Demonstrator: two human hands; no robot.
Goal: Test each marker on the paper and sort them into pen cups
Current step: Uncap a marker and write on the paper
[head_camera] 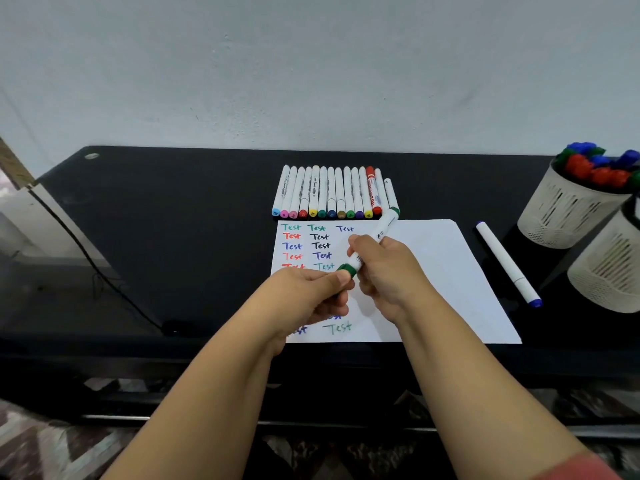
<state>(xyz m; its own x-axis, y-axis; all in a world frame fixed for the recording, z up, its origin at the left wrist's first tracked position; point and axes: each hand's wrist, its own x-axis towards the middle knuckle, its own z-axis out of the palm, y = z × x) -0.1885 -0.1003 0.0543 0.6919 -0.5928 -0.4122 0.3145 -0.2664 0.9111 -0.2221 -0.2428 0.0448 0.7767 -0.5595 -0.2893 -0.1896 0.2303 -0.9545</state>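
Both arms reach forward over the table's near edge and meet above the paper (433,271). The right hand (388,271) has its fingers curled round the middle of a green marker (372,239) and holds it slanted, one end low and to the left, the other end high and to the right. The left hand (311,292) pinches the green cap (348,269) at the low end between thumb and fingers. The marker is white with a green bit at each end. It is up in the air over the paper, right between the two hands. The paper is white and has the word "Test" written many times in green, red, blue and black, mostly on its left side. Just behind the paper lies a row of markers (332,194), side by side, with many colored ends facing the person. To the right of the paper lies a blue marker (507,265) by itself on the black table (173,220). Further right stand two white cups (568,209), and the far one is full of markers with red, blue and green tops.
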